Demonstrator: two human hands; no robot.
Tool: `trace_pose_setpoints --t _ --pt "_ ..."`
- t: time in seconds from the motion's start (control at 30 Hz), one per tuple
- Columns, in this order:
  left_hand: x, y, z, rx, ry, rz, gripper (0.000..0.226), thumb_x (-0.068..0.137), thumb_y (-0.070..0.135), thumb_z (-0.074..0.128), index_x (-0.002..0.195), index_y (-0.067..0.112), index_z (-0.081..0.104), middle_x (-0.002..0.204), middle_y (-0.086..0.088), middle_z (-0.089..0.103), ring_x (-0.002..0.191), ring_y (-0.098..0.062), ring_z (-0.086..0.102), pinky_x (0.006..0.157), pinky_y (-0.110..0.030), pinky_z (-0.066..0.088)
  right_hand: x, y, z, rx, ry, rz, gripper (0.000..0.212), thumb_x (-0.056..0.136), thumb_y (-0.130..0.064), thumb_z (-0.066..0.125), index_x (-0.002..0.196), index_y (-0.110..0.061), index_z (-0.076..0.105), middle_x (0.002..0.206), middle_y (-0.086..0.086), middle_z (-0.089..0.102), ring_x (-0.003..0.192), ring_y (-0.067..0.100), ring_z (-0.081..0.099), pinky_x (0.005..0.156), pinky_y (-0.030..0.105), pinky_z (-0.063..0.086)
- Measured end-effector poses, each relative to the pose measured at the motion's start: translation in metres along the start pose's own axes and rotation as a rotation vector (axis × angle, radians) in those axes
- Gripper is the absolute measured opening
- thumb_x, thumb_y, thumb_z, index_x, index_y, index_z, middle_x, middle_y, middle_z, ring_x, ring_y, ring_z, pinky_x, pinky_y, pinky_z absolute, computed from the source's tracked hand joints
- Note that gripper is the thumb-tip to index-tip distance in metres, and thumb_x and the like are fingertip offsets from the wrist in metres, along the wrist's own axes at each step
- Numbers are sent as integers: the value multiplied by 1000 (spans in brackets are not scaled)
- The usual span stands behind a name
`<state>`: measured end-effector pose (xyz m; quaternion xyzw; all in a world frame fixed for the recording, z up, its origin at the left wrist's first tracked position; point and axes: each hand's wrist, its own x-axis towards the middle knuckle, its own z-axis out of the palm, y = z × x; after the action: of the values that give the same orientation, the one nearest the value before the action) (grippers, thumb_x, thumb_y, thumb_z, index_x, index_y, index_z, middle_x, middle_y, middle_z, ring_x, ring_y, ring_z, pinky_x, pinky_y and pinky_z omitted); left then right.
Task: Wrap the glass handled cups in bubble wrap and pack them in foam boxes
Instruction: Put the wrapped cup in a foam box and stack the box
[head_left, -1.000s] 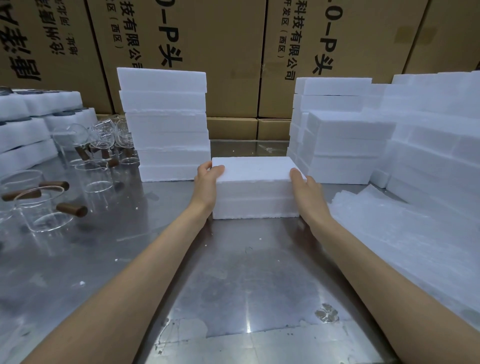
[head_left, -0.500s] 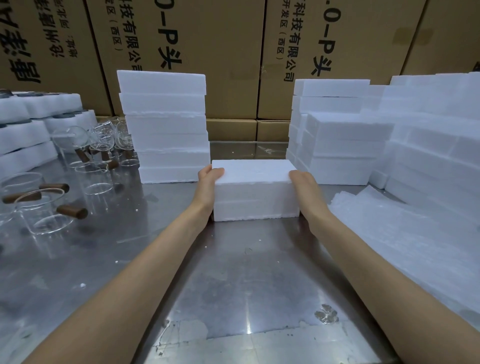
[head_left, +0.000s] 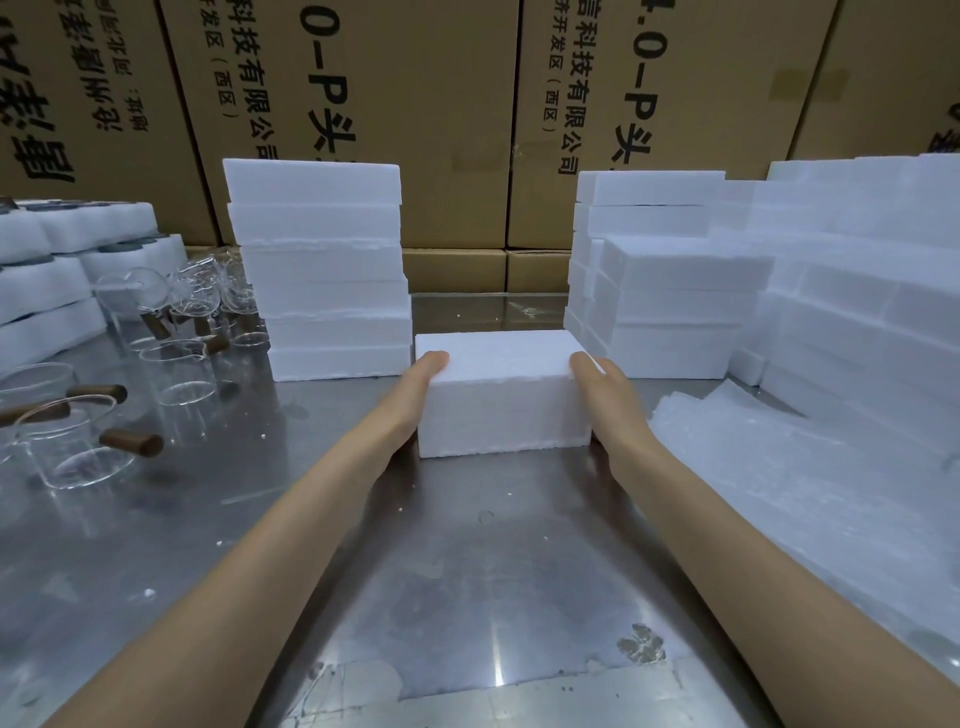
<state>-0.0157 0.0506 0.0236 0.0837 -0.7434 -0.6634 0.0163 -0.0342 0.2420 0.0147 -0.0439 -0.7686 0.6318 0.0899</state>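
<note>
A closed white foam box (head_left: 501, 400) stands on the steel table (head_left: 457, 571) in the middle of the view. My left hand (head_left: 415, 395) lies flat against its left end, fingertips at the top edge. My right hand (head_left: 605, 400) presses flat against its right end. Several glass cups with brown wooden handles (head_left: 78, 441) stand at the left, with more of them behind (head_left: 176, 322). A sheet of bubble wrap (head_left: 810, 478) lies flat on the table at the right.
A tall stack of foam boxes (head_left: 322, 270) rises just behind and left of the held box. More foam stacks (head_left: 670, 291) fill the right side and far left (head_left: 47, 280). Printed cardboard cartons (head_left: 447, 119) wall off the back.
Both hands stay on the ends of the foam box. My left thumb has slid off the box top to its edge. The box has barely moved.
</note>
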Motion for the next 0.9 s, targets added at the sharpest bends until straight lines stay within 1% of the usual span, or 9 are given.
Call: trace_pose_setpoints --t 0.07,0.1,0.17,0.3,0.4,0.5,0.7,0.8,0.9 --pt "-2 -1 -1 -9 -57 21 35 90 55 47 108 29 60 113 3 63 94 -11 59 79 -26 42 -1 0 0 13 -1 4 28 89 -42 40 111 -27 50 97 -11 53 97 14 51 80 34 40" --pt "-1 -1 0 -47 -59 29 28 93 52 44 101 31 61 104 6 65 84 -7 59 70 -23 41 -1 0 0 27 -1 7 27 89 -42 40 110 -28 49 97 -12 53 94 12 51 77 33 39" --pt "-1 0 0 -175 -45 22 27 93 49 48 99 28 63 94 6 70 77 -9 64 64 -23 43 -4 -1 -1 71 -5 19 24 88 -42 42 106 -28 50 97 -11 53 89 8 50 70 30 38" --pt "-3 4 -4 -344 -39 -38 54 78 46 69 123 17 59 115 -7 69 103 -25 67 80 -34 52 -10 0 0 177 -31 33 7 85 -38 47 89 -36 52 98 -11 55 91 9 53 80 31 47" --pt "-6 5 -8 -305 -127 -41 40 84 41 66 115 17 66 108 -4 73 97 -22 69 90 -35 51 -12 -1 -1 208 -40 40 4 84 -38 48 86 -39 51 98 -12 55 93 10 53 86 33 47" --pt "-9 5 -10 -320 -138 -68 39 84 38 67 116 16 67 107 -4 73 103 -24 68 97 -38 50 -13 -2 -2 229 -46 63 4 84 -38 49 86 -38 53 100 -9 55 100 15 53 92 36 45" --pt "-11 8 -11 -389 -119 -43 31 84 30 67 111 13 68 103 -7 74 95 -26 69 94 -39 51 -14 -6 -5 316 -98 143 13 81 -31 55 92 -24 57 97 0 57 86 18 55 73 30 45" --pt "-11 7 -13 -413 -126 -44 38 84 28 67 117 10 66 109 -9 72 106 -30 66 100 -44 48 -14 -7 -9 391 -131 165 10 81 -26 57 90 -22 58 92 0 61 78 16 56 69 29 46" --pt "-11 7 -13 -419 -152 -37 41 83 29 67 119 9 65 112 -10 71 108 -31 66 101 -44 47 -12 -6 -12 438 -192 175 16 83 -33 62 97 -24 64 97 -4 71 85 15 65 72 28 51"
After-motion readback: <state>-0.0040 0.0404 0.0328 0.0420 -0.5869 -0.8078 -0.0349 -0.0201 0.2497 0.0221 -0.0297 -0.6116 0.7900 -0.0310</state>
